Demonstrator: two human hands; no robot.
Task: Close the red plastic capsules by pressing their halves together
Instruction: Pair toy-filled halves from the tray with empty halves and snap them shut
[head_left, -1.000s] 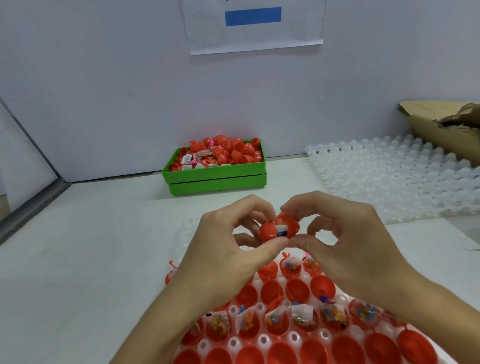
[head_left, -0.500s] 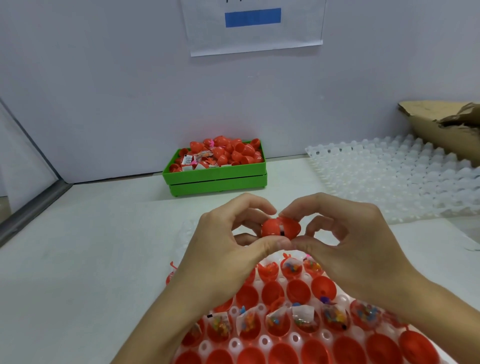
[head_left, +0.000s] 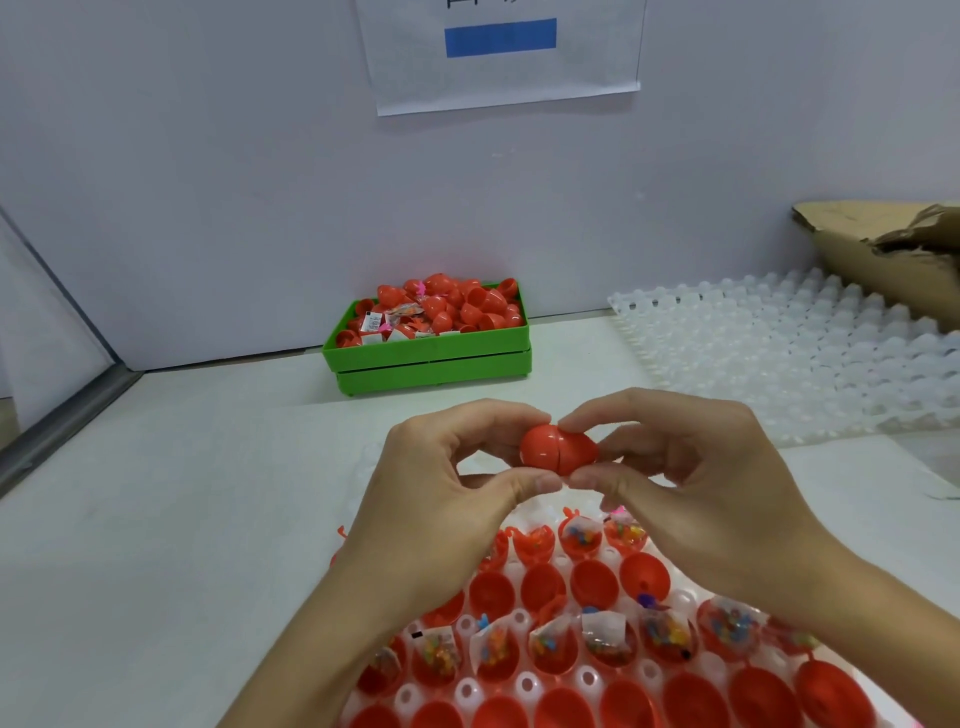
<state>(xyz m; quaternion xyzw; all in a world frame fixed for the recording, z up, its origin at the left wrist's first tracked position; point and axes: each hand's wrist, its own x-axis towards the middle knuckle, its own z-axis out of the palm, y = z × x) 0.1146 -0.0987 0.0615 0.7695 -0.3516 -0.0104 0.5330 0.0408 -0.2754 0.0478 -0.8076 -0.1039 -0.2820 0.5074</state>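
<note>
Capsule (head_left: 558, 450) halves now together, pinched between left hand (head_left: 457, 499) and right hand (head_left: 691, 483)

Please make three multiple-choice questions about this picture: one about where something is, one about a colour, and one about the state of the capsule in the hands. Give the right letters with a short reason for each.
1. Where does the green bin stand?
A. at the back of the table, against the wall
B. on the cardboard box
C. under the hands

2. What colour is the rectangle on the paper sheet on the wall?
A. red
B. blue
C. green

3. In what state is the capsule between the hands?
A. two separate halves
B. halves joined, only a thin seam showing
C. lying in the tray

Answers: 1 A, the green bin sits far behind the hands at the wall. 2 B, the rectangle on the paper sheet is blue. 3 B, the capsule is pinched by the left hand and the right hand above the tray, its halves together.
</note>
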